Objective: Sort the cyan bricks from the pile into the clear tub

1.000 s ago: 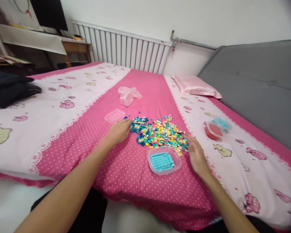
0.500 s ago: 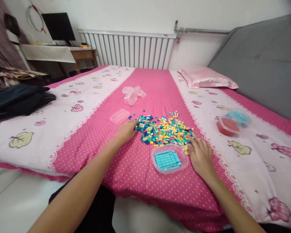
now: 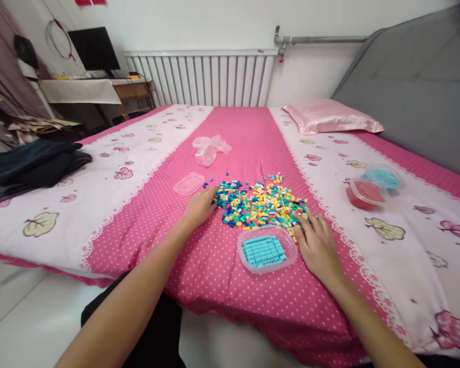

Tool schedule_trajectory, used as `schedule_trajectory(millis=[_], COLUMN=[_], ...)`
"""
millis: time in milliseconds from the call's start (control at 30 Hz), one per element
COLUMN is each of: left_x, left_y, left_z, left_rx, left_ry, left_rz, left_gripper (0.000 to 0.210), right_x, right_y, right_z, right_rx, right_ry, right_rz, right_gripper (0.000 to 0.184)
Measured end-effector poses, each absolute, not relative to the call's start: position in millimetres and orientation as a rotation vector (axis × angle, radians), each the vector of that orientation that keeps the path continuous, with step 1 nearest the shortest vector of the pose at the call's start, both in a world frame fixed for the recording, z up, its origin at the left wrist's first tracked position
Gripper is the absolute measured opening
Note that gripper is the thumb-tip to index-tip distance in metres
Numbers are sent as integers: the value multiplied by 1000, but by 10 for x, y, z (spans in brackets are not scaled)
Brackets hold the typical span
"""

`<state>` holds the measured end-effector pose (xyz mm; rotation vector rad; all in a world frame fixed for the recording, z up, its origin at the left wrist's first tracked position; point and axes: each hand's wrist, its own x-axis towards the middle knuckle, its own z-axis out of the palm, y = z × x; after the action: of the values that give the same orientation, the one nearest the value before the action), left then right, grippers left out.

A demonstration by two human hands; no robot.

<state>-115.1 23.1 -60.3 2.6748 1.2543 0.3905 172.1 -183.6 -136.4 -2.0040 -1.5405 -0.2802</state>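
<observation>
A loose pile of small coloured building bricks [image 3: 260, 204], in blue, teal, yellow, white and pink, lies spread on the pink bedspread. My left hand [image 3: 201, 206] rests against the pile's left edge, open, its fingertips partly hidden by the hand itself. At the lower right edge of the pile, my right hand [image 3: 317, 246] lies open with its fingers spread, touching the outer bricks. Between the hands and nearer to me stands a clear plastic tub [image 3: 291, 258]. Inside it are light-blue bricks [image 3: 263, 250] laid in neat rows.
A clear lid [image 3: 189, 184] lies left of the pile, with several clear empty containers [image 3: 207, 151] beyond. To the right stand a tub of red pieces [image 3: 365, 194] and a tub of blue pieces [image 3: 384, 178]. Dark folded clothing [image 3: 34, 166] and a pink pillow [image 3: 329, 116] lie farther out.
The camera view has shifted slightly. Both hands stay at the edges of the pile, and the bricks and tubs show no clear movement.
</observation>
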Motion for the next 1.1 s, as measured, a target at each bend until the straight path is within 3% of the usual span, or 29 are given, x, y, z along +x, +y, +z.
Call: schedule_trajectory(millis=[100, 267, 433, 700, 1100], left_x=[-1145, -1117, -1069, -980, -970], left_y=[212, 192, 160, 160, 170], left_z=[-584, -608, -715, -869, -895], left_rx=[2683, 2717, 2728, 2788, 2776], left_ry=[1258, 1272, 1319, 1071, 1071], left_rz=[407, 400, 509, 420, 413], left_gripper=[55, 37, 59, 50, 52], right_x=[1715, 1706, 1707, 1695, 1686], right_y=[-1829, -1828, -1823, -1816, -1809], right_z=[-1362, -1362, -1356, -1354, -1344], right_rx=[-1992, -1989, -2000, -1990, -2009], right_ry=[-1549, -1551, -1550, -1538, -1546], right_rz=[-289, -283, -268, -276, -263], right_gripper=[54, 53, 55, 49, 49])
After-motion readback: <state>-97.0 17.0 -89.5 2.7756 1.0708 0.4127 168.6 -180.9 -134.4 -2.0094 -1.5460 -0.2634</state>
